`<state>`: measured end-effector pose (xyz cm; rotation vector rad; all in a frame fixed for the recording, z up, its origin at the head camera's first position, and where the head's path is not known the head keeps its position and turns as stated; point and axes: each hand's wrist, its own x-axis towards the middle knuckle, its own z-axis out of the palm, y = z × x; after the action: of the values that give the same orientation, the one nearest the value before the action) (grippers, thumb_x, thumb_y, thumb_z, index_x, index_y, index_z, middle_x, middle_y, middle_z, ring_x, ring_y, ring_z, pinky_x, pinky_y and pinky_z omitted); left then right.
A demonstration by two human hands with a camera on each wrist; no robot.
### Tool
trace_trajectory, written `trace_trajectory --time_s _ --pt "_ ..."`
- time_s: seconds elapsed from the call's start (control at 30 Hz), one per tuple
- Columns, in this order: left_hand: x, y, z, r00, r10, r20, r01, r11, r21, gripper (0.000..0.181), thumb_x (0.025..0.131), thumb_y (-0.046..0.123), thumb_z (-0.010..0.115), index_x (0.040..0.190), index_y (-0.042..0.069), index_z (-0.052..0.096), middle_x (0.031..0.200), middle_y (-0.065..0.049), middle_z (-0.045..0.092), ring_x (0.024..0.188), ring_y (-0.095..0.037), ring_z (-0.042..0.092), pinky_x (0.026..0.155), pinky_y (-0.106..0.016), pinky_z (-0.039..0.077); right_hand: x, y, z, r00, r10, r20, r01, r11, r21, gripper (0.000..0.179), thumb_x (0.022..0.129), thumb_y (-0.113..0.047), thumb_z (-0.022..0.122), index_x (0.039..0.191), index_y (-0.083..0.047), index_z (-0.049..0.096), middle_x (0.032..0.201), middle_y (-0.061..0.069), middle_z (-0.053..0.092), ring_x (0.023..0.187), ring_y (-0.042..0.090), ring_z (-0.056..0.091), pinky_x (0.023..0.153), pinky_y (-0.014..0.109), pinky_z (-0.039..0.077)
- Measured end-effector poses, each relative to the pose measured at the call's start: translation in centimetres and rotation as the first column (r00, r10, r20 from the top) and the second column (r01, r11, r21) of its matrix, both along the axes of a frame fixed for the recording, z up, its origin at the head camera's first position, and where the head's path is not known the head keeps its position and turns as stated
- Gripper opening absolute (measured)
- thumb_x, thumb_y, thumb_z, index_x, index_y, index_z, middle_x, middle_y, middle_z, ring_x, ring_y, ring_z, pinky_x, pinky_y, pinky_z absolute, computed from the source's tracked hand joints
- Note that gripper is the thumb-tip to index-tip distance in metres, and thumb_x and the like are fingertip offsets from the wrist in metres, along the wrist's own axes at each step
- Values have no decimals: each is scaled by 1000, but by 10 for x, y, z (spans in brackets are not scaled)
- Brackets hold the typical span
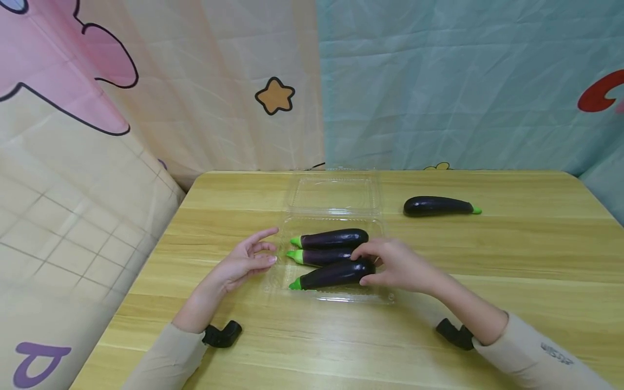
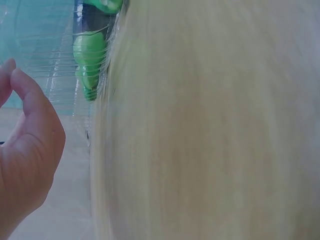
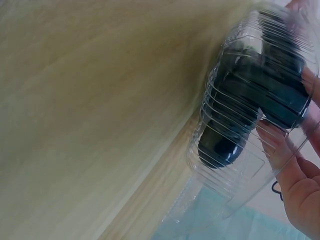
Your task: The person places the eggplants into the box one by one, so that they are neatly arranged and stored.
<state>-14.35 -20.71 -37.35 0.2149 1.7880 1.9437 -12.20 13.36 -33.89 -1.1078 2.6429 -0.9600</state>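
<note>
A clear plastic clamshell box [image 1: 283,276] stands on the table with its lid [image 1: 333,195] folded back. Three dark purple eggplants with green stems lie side by side in its base: a far eggplant [image 1: 336,238], a middle eggplant [image 1: 322,257] and a near eggplant [image 1: 331,274]. My right hand [image 1: 397,264] pinches the thick end of the near eggplant between thumb and fingers; the right wrist view shows the hand [image 3: 300,185] through the ribbed plastic. By the box's left side, my left hand [image 1: 246,262] holds nothing, fingers loosely spread; whether it touches the rim I cannot tell.
Another eggplant [image 1: 437,206] lies at the back right of the wooden table [image 1: 512,260]. Behind the table hangs a printed curtain [image 1: 224,97]. A black wrist mount [image 1: 223,334] sits at the left wrist, with a similar mount [image 1: 454,333] at the right.
</note>
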Motion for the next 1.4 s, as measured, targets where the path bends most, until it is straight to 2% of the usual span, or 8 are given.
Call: trace_trajectory --time_s 0.33,0.63,1.07,1.2,1.3,1.4 --pt "-1 0 2 1000 -4 -2 4 1000 18 70 86 -9 56 146 4 23 106 -5 48 77 -7 58 69 -17 51 -1 -2 -2 1000 -8 -17 9 999 38 35 73 -16 80 103 -9 63 91 0 60 76 11 56 65 24 51" --pt "-1 -1 1 1000 -8 -10 8 1000 12 70 87 -8 56 146 4 22 106 -6 47 78 -7 58 69 -17 51 1 -4 0 1000 -13 -11 14 996 86 37 72 -16 81 104 -10 63 94 0 60 77 12 56 66 26 51" --pt "-1 0 0 1000 0 -1 0 1000 1 70 86 -10 56 146 4 23 107 -6 47 78 -7 58 69 -17 51 2 0 -2 1000 23 -22 -22 999 41 34 74 -12 79 104 -7 64 97 3 63 80 15 59 69 28 53" --pt "0 1 0 1000 -2 -1 2 1000 5 70 86 -10 56 146 4 22 108 -7 47 78 -7 58 70 -17 51 1 3 -3 997 15 78 -12 999 -36 34 76 -9 77 106 -5 63 100 6 62 85 19 59 73 27 53" --pt "0 1 0 1000 -4 -1 4 1000 9 71 86 -10 56 146 4 22 108 -7 47 78 -7 58 69 -17 51 -2 8 -3 981 17 195 9 992 -129 34 78 -7 75 109 -2 62 102 9 62 89 24 59 77 28 53" --pt "0 1 1 1000 -5 0 5 1000 12 71 86 -10 56 147 4 22 107 -6 48 78 -7 58 69 -17 51 -5 15 -2 966 23 258 35 976 -217 34 79 -9 74 109 0 61 103 12 61 91 28 58 80 31 53"
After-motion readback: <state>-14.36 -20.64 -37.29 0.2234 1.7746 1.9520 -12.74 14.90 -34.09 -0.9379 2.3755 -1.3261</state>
